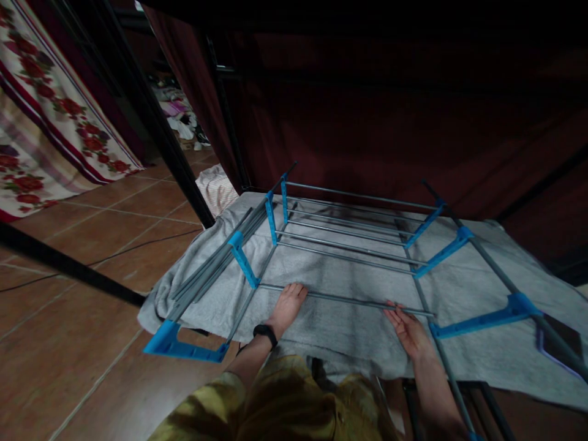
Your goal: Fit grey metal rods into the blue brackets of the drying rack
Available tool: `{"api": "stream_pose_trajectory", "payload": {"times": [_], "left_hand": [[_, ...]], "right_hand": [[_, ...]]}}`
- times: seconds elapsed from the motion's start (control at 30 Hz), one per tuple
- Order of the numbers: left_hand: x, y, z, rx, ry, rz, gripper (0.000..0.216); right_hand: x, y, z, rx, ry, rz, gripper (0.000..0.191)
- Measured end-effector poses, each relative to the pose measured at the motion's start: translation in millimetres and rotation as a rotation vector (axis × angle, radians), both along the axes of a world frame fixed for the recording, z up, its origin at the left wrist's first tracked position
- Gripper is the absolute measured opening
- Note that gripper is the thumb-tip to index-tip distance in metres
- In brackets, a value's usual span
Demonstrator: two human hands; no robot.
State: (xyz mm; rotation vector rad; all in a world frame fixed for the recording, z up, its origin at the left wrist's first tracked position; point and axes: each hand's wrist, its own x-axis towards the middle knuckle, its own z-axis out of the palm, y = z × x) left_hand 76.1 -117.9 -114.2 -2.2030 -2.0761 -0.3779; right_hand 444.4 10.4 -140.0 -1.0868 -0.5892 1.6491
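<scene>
Blanket [463, 361]: left hand [287, 304] flat, right hand [408, 331] pinches rod [344, 298].

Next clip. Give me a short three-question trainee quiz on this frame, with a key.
1. True or false: the left hand and the right hand both touch the same thin grey metal rod.
2. What does most of the rack frame of grey metal rods and blue plastic brackets lie on? A) bare brown tiles B) a grey cloth C) a wooden table
3. Which wrist wears the black band?
Key: 1 true; 2 B; 3 the left.
</scene>
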Motion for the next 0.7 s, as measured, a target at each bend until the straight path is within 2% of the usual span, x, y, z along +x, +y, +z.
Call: {"api": "stream_pose_trajectory", "payload": {"times": [0.17, 0.47, 0.7], "left_hand": [[-1, 1, -1.5, 0.014, 0.012, -0.009, 0.027], [-10, 1, -7.6, 0.038, 0.036, -0.033, 0.039], [-15, 5, -6.7, 0.044, 0.056, -0.033, 0.041]], "right_hand": [[-7, -2, 2.4, 0.029, 0.006, -0.03, 0.026], [-21, -8, 20.8, 0.054, 0.045, -0.047, 0.028], [-25, -8, 16.9, 0.076, 0.056, -0.087, 0.023]]}}
